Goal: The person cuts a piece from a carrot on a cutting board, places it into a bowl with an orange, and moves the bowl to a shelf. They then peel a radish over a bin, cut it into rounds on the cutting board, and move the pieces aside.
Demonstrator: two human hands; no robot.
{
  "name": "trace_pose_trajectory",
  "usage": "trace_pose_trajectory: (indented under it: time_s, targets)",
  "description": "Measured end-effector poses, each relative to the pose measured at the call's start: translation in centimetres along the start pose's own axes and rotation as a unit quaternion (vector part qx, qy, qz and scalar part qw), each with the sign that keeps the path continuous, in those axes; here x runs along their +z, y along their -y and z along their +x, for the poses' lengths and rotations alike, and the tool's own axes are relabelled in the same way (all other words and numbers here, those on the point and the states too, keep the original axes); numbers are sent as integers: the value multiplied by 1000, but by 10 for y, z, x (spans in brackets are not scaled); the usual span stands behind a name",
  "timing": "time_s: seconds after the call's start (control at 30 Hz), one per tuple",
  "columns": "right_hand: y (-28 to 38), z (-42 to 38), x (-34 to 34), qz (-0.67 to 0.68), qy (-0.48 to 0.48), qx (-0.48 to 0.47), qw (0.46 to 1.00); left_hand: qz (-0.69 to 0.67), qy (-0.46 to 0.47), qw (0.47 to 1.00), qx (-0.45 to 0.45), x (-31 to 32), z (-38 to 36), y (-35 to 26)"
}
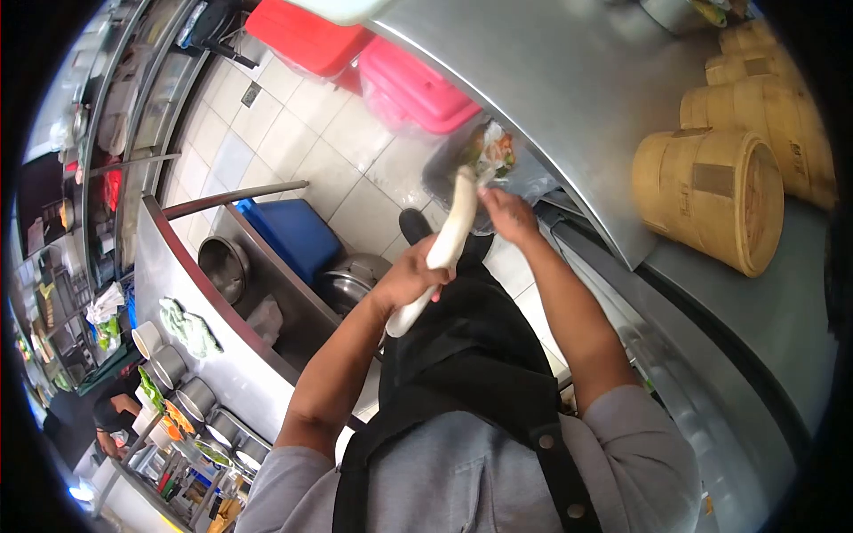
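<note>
My left hand (419, 274) is wrapped round the middle of a long, slightly curved daikon radish (454, 226). The radish is white, with a brownish far end tilted up and away from me. Close beside that end is my right hand (510, 216), its fingers closed; whatever they hold is too small to make out. Just beyond both hands stands a bin lined with a clear plastic bag (442, 174), and vegetable scraps (495, 151) in orange, green and white lie in it.
Bamboo steamers (708, 200) are stacked on the steel counter (551, 80) at right. Pink (418, 84) and red lidded tubs (306, 35) stand on the tiled floor. A blue container (289, 235) and metal bowls (224, 266) sit at left. Another person's arm (115, 426) shows at lower left.
</note>
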State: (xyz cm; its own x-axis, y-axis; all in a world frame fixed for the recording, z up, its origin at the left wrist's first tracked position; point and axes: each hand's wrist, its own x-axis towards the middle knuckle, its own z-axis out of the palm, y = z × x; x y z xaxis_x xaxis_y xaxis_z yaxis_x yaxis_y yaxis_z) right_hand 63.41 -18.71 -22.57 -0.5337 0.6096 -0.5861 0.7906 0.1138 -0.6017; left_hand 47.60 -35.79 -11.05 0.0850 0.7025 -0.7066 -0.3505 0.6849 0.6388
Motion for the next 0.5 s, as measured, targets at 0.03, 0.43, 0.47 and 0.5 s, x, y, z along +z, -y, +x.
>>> trace_pose_trajectory:
  time_s: [0.03,0.43,0.47,0.5]
  targets:
    - [-26,23,10,30,-11,3,999,-32,17,999,1,1,0,10]
    - [-11,25,25,517,98,140,839,5,46,999,-2,-13,16,46]
    - [-6,20,27,500,88,137,851,5,47,999,0,-11,19,41]
    - [-3,18,26,499,88,137,851,9,22,999,-43,-8,22,35]
